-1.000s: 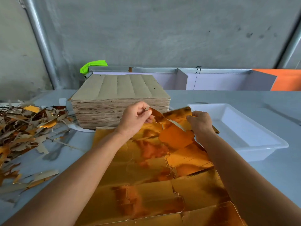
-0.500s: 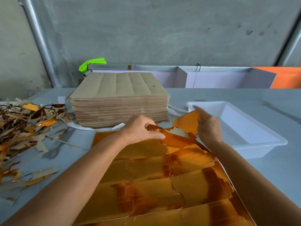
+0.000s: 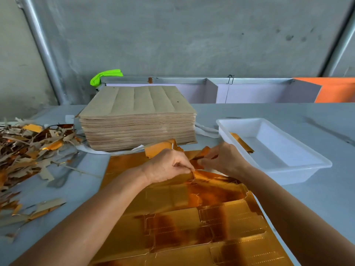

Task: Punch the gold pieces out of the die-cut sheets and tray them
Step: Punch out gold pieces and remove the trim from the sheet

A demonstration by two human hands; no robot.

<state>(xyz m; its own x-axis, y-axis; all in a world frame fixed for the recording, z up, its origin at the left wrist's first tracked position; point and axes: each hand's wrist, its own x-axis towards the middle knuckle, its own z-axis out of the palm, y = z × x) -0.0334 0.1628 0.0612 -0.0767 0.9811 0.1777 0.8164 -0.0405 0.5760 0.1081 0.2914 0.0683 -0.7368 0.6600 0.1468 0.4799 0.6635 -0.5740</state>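
Gold sheet [image 3: 192, 217]: lies flat on the grey table [image 3: 307, 198] in the lower middle of the frame, die-cut outlines showing across its shiny face; its far edge is torn and lifted under both hands.
Scrap pile [image 3: 28, 150]: far left of the frame, a loose heap of gold and brown offcuts on the table, with a few stray strips [image 3: 44, 208] nearer the lower left.
Brown stack [image 3: 138, 120]: thick pile of brown sheets, left of centre, just behind the gold sheet; a bright green item [image 3: 104, 76] sits behind its upper left corner.
Left hand [image 3: 167, 166]: centre of the frame, fingers curled, thumb and fingertips pinching a raised edge of the gold sheet.
Right hand [image 3: 222, 160]: just right of the left hand, fingertips nearly touching it, fingers bent onto a small torn gold flap [image 3: 199, 157]; the grip looks like a pinch.
White tray [image 3: 299, 169]: right of the hands, on the table.
Gold piece [image 3: 242, 143]: rests inside the tray against its near left wall, tilted.
Orange panel [image 3: 336, 89]: upper right, against the concrete wall.
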